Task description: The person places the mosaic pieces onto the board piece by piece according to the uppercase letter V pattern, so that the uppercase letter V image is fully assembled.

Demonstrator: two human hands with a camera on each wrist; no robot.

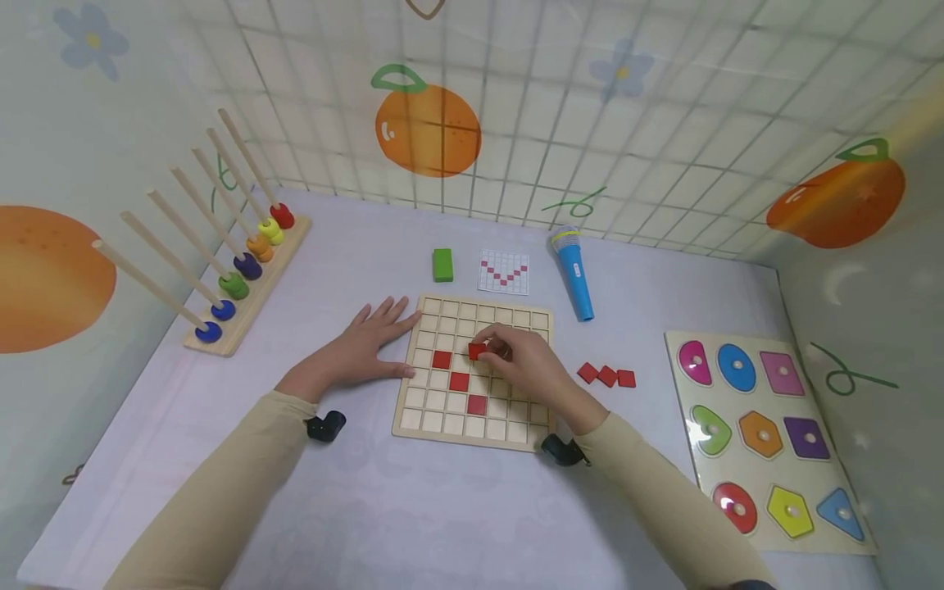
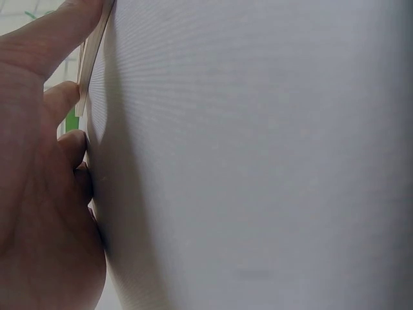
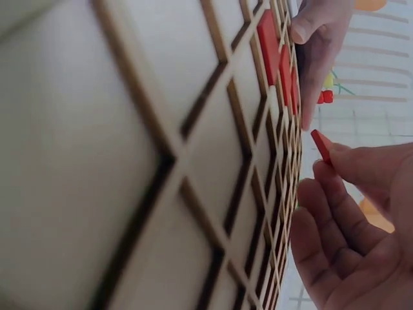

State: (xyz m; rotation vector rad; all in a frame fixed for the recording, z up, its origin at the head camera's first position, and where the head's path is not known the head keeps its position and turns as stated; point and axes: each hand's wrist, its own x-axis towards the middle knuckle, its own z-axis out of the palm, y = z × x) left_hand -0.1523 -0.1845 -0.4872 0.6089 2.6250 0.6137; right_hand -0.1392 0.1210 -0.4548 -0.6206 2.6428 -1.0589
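Observation:
My right hand [image 1: 519, 360] pinches a red square tile [image 1: 477, 351] between thumb and fingertips, over the wooden grid board [image 1: 472, 442]. In the right wrist view the pinched tile [image 3: 321, 146] is tilted and held off the grid. Three red tiles lie in cells, stepping down to the right: an upper tile [image 1: 442, 360], a middle tile [image 1: 459, 382] and a lower tile [image 1: 477, 405]. With fingers spread, my left hand [image 1: 361, 348] rests at the board's left side, thumb and index fingertip touching its edge. Beyond the board lies a card [image 1: 504, 272] printed with a red V of squares.
Three loose red tiles [image 1: 607, 376] lie right of the board. Behind it are a green block [image 1: 442, 265] and a blue toy microphone [image 1: 575, 279]. A peg stand with coloured rings [image 1: 254, 287] stands at left, a shape puzzle board [image 1: 726, 410] lies at right.

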